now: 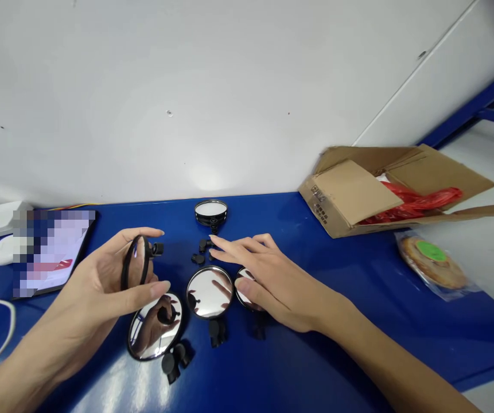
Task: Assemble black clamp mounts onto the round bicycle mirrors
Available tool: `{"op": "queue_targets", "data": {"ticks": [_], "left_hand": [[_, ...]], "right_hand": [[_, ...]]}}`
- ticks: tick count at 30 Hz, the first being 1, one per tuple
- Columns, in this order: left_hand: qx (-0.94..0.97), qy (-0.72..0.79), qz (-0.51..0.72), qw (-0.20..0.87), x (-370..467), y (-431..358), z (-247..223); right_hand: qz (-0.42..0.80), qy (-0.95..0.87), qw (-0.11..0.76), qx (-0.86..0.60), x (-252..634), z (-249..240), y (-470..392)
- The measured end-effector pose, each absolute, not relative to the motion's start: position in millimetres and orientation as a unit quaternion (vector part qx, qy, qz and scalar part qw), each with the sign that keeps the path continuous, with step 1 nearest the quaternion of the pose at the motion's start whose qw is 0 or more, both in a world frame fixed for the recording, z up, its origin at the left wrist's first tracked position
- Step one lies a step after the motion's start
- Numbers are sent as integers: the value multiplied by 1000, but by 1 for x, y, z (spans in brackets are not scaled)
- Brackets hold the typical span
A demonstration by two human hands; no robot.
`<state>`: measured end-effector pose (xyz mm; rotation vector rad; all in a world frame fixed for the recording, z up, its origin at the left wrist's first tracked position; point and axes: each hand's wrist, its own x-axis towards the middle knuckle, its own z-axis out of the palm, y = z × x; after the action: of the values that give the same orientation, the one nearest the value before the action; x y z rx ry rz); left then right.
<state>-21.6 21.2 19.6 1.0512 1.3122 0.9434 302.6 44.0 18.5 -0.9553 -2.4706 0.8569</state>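
My left hand [104, 281] is curled around a small round mirror [136, 263] with a black rim, held on edge with its black mount pointing right. Below it a second round mirror [155, 327] lies face up beside its black clamp. At the centre another round mirror [210, 292] rests on the table. My right hand [268, 275] hovers with fingers spread, its fingertips at several small black clamp parts [200, 252]. Under that hand a further round mirror [247, 287] is partly hidden. Farther back, one more mirror [211, 210] stands tilted on its mount.
An opened cardboard box [337, 195] holding a red plastic bag [419, 201] stands at the back right. Near it lies a wrapped round pastry [434, 261] with a green label. On the left are a tablet [57, 252], a white mouse [2, 250] and a white cable [12, 321].
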Motion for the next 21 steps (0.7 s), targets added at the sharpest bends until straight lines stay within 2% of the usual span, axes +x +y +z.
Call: {"op": "queue_targets", "data": {"ticks": [6,9,12,15,21], "left_hand": [[461,580,427,518,-19,25,19],[393,578,435,568,-15,28,21],[307,560,458,618,-12,29,27],[267,561,474,624,-12,29,30],[329,579,440,603,-13,26,24]], "right_hand": [[139,-883,210,-397,312,11,52],[81,-867,226,-437,318,4,58],[83,-858,225,-455,324,-2,64],[109,-849,215,-471,328,-5,67],[112,-847,195,-481,329,-9,72]]}}
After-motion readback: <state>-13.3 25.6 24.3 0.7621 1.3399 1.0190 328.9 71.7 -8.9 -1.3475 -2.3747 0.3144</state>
